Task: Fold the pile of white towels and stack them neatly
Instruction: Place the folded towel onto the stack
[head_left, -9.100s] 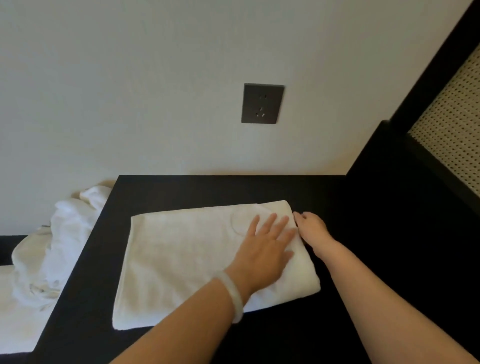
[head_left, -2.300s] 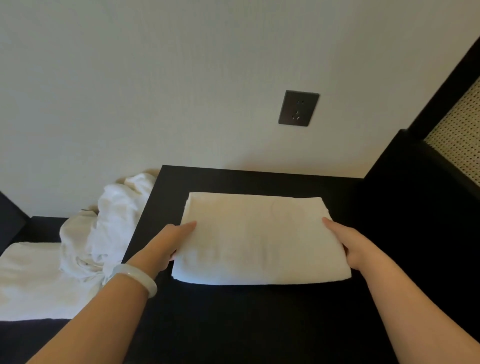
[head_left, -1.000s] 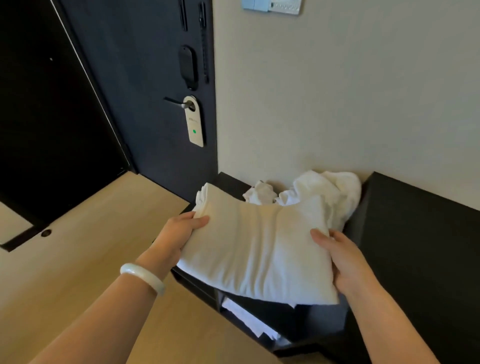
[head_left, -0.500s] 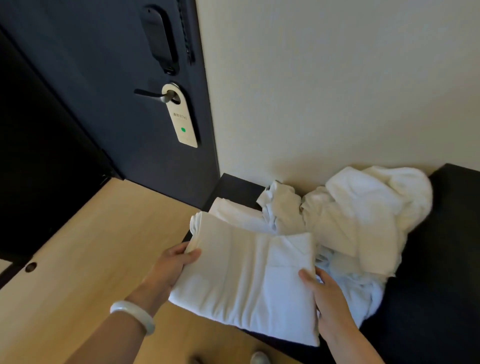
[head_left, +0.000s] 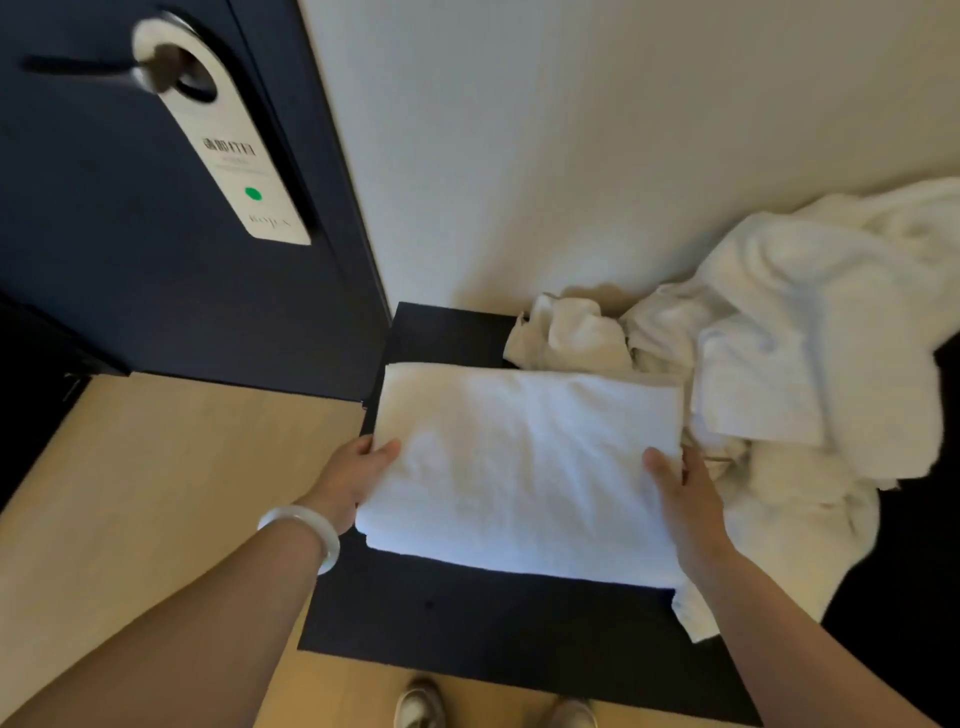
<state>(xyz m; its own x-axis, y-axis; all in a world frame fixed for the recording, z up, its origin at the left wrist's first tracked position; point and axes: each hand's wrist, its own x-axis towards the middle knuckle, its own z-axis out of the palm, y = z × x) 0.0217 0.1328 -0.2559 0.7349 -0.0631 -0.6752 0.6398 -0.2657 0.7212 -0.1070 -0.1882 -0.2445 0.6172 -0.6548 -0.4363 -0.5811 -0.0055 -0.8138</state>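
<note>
The folded towel (head_left: 519, 467) sits over the left end of the bench (head_left: 467, 613). The left hand (head_left: 353, 478) grips its left edge and the right hand (head_left: 685, 499) its right. A crumpled pile (head_left: 779, 364) crowds the right side, and bare bench shows in front. Behind is the wall (head_left: 571, 130), with a dark door (head_left: 130, 286) to the left.

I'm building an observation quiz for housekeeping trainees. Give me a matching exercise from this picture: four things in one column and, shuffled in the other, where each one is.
Things
1. folded towel
2. crumpled towels
3. door sign
4. bracelet

Places
A. round a wrist
B. hanging on the door handle
C. gripped between the left hand and the right hand
D. heaped by the wall, on the right

Pairs: 1-C, 2-D, 3-B, 4-A
</note>
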